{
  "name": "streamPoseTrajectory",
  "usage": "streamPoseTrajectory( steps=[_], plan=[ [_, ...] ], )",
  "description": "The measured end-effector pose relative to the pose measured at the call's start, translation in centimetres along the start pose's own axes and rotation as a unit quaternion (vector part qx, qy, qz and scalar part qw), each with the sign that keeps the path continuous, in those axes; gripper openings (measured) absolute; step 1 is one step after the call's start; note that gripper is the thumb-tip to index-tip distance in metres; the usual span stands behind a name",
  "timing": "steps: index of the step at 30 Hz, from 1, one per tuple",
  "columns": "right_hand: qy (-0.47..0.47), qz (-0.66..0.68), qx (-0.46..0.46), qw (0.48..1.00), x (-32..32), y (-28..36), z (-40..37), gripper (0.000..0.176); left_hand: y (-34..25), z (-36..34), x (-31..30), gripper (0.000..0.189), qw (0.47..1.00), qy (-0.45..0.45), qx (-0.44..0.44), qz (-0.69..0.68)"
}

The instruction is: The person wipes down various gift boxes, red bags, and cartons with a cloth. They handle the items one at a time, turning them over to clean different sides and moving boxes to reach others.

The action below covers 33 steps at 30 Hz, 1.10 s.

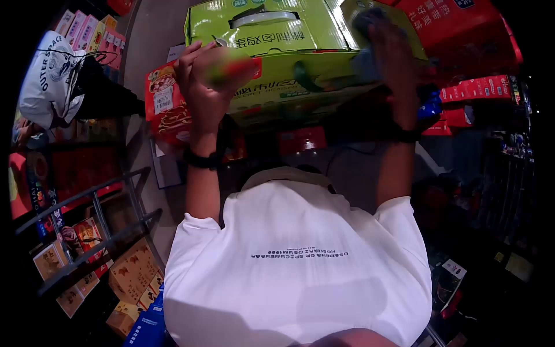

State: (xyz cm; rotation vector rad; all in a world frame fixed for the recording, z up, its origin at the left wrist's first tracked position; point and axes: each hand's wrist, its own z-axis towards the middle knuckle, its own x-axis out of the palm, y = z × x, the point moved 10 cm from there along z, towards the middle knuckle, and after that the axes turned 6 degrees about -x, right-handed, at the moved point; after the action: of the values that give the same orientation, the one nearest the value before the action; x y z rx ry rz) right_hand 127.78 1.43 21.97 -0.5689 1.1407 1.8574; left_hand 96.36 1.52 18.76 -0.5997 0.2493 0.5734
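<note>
A large green gift box point(324, 40) with a white carry handle point(263, 19) and Chinese lettering stands in front of me. My left hand point(199, 81) is at its near left corner, fingers bent over the top edge. Part of the box front beside that hand is blurred. Over the right end of the box, my right hand point(394, 58) is closed on a dark bluish cloth point(373, 22), smeared by motion. The cloth seems to touch the box; its lower part hangs by the front face.
Red gift boxes point(462, 34) stand at the right, with a red food carton point(167, 101) left of the green box. A white printed bag point(49, 78) hangs at the left above a metal rack point(98, 196). Brown cartons point(136, 272) sit lower left.
</note>
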Motion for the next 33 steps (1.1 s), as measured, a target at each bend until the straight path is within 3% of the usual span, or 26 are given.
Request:
streamPoseTrajectory(
  steps=[2,5,8,11,13,14,16,19,20,22,24,26,28,30,32,33],
  plan=[
    [-0.051,-0.02,-0.151,0.987,1.4,6.1,-0.5,0.031,0.0,-0.1,0.1,0.055,1.0,0.007,-0.013,-0.007],
    [-0.054,-0.046,-0.236,0.969,2.5,9.8,-1.8,0.028,0.0,0.0,-0.2,0.053,1.0,0.0,-0.015,0.003],
    [-0.041,-0.012,-0.202,0.978,1.2,6.8,-1.3,0.027,0.6,-0.2,0.1,0.057,1.0,-0.001,-0.009,-0.013],
    [-0.021,-0.072,-0.05,0.996,-1.9,-2.1,-1.4,0.039,0.5,-0.2,0.1,0.057,1.0,0.001,-0.002,0.0],
    [-0.081,-0.206,-0.067,0.973,-5.3,-7.2,-1.4,0.041,0.6,-0.2,0.1,0.057,1.0,-0.003,-0.003,-0.016],
    [-0.076,-0.206,-0.072,0.973,-6.3,-8.7,-1.5,0.041,0.3,0.0,0.0,0.053,1.0,0.003,-0.002,-0.01],
    [-0.036,-0.181,0.052,0.982,-7.2,-11.9,-1.4,0.047,0.4,-0.1,0.1,0.053,1.0,-0.01,-0.001,-0.018],
    [-0.053,-0.238,0.04,0.969,-6.0,-8.7,-0.9,0.049,0.4,-0.1,0.0,0.054,1.0,-0.014,0.007,-0.02],
    [-0.102,-0.238,-0.044,0.965,-4.5,-6.3,-0.5,0.047,0.4,0.0,0.0,0.054,1.0,-0.01,0.001,-0.013],
    [-0.17,-0.243,-0.015,0.955,-2.4,-1.3,-1.5,0.038,0.7,-0.3,0.0,0.055,1.0,-0.022,0.0,-0.01],
    [-0.171,-0.1,-0.077,0.977,0.9,4.0,-1.3,0.028,0.6,-0.2,-0.1,0.054,1.0,-0.018,-0.004,-0.016],
    [-0.146,-0.136,-0.14,0.97,3.8,9.4,-1.1,0.021,0.6,0.0,0.0,0.058,1.0,-0.004,-0.012,-0.01],
    [-0.096,-0.087,-0.142,0.981,6.9,14.2,-1.5,0.021,-0.1,0.5,-0.3,0.053,0.999,0.03,-0.016,0.009],
    [-0.158,-0.036,-0.244,0.956,8.5,18.7,-2.4,0.018,0.8,0.6,-0.8,0.038,0.997,0.053,-0.039,-0.035],
    [-0.145,-0.009,-0.243,0.959,9.1,20.1,-2.6,0.019,1.2,1.0,-2.0,0.038,0.986,0.068,-0.091,-0.123],
    [-0.128,0.019,-0.248,0.96,8.9,20.2,-2.5,0.019,-0.4,1.2,-2.6,0.04,0.995,0.085,-0.057,-0.006]
  ],
)
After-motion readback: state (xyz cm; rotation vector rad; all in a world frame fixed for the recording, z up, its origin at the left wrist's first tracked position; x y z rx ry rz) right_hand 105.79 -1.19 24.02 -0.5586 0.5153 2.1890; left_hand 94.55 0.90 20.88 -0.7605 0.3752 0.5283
